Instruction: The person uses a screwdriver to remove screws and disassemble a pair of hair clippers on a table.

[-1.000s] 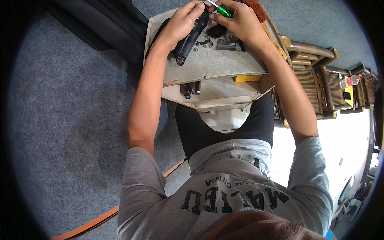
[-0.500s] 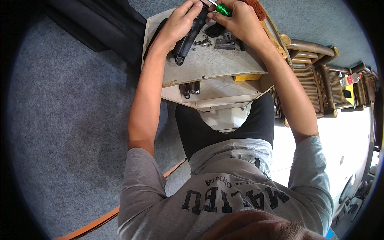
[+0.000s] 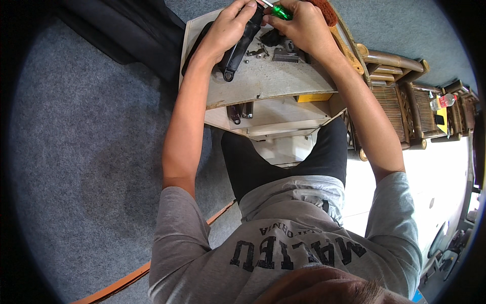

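My left hand is closed around the far part of a black hair clipper, whose hanging loop points toward me. In my right hand is a screwdriver with a clear green handle. Its metal shaft angles to the left, toward the clipper's far end. The top of the picture cuts off that end, so I cannot see whether the tip touches it. Under my right hand, on the tabletop, lie a grey metal block, a black part, a small bracket-like piece and several screws.
A long dark object lies beside my left wrist. At the right edge is a brush with a wooden handle and brown bristles. The shelf below holds dark devices and a yellow box. Bamboo furniture stands to the right, with a bottle.
The screwdriver and my right hand have shifted very slightly. My left hand keeps its hold on the clipper, and the parts on the tabletop stay nearly where they were.
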Available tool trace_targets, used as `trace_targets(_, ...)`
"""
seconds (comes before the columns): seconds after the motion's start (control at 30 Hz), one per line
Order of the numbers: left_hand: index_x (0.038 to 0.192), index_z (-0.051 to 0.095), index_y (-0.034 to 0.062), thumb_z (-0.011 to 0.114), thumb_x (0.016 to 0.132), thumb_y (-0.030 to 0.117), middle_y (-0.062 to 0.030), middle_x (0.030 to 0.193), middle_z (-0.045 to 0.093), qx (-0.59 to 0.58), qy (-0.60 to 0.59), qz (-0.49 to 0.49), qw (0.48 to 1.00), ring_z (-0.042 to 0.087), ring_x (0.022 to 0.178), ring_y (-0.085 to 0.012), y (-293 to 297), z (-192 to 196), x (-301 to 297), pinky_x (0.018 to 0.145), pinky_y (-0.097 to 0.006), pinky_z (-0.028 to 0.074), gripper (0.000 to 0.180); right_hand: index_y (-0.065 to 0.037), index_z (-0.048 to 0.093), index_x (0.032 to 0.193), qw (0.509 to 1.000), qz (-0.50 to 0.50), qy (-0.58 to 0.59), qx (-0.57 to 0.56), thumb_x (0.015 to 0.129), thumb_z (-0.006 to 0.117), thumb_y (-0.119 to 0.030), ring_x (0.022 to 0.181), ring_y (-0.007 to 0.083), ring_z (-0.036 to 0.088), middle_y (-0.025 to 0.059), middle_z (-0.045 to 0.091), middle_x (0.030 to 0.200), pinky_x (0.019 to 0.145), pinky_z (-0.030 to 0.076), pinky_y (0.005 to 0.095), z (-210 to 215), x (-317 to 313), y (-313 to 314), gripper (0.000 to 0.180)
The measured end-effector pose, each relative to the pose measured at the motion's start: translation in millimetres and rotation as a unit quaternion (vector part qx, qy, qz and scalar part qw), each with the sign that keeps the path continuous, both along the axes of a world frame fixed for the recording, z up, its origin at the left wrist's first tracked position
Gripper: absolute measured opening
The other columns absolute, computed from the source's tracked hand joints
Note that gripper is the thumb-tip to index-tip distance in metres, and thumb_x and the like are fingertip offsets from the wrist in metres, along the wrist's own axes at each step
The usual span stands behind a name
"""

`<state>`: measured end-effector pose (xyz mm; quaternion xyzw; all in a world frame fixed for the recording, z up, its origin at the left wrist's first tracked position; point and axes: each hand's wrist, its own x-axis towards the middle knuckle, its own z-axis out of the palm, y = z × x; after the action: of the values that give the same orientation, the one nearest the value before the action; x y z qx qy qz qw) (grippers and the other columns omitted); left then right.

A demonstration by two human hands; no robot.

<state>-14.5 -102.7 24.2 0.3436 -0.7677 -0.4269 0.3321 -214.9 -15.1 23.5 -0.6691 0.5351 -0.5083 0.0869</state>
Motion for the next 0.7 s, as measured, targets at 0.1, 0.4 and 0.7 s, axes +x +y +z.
trace_targets(0.1,0.141,0.064,0.0085,0.051,0.116,0.033,-0.0007,0.118,0.07,-0.114,-0.028,0.026,0.993,0.064,0.109,-0.0083,-6,-7,2,0.096,-0.026,0.052,0.037,0.006,0.077,0.1,0.995,0.008,-0.042,0.091,0.093,0.076,-0.013,0.067,0.0265,0.073,0.0209,0.074,0.078,0.067,0.057,0.043,11,6,4,0.02)
trace_targets(0.4,0.139,0.067,0.0102,0.051,0.115,0.039,-0.003,0.122,0.073,-0.031,-0.022,0.019,0.999,0.068,0.115,-0.0104,8,1,-4,0.098,-0.027,0.055,0.04,0.004,0.075,0.09,0.969,0.041,-0.186,0.16,0.098,0.07,-0.013,0.054,0.0134,0.061,0.0056,0.066,0.066,0.05,0.049,0.0318,11,5,1,0.02)
trace_targets(0.7,0.137,0.068,0.012,0.053,0.114,0.041,-0.0033,0.122,0.074,-0.058,-0.039,0.019,0.997,0.07,0.114,-0.0115,11,0,-4,0.097,-0.028,0.056,0.04,0.004,0.072,0.086,0.969,-0.003,-0.168,0.181,0.099,0.071,-0.014,0.051,0.014,0.06,0.0056,0.065,0.065,0.047,0.047,0.0329,10,5,-2,0.022)
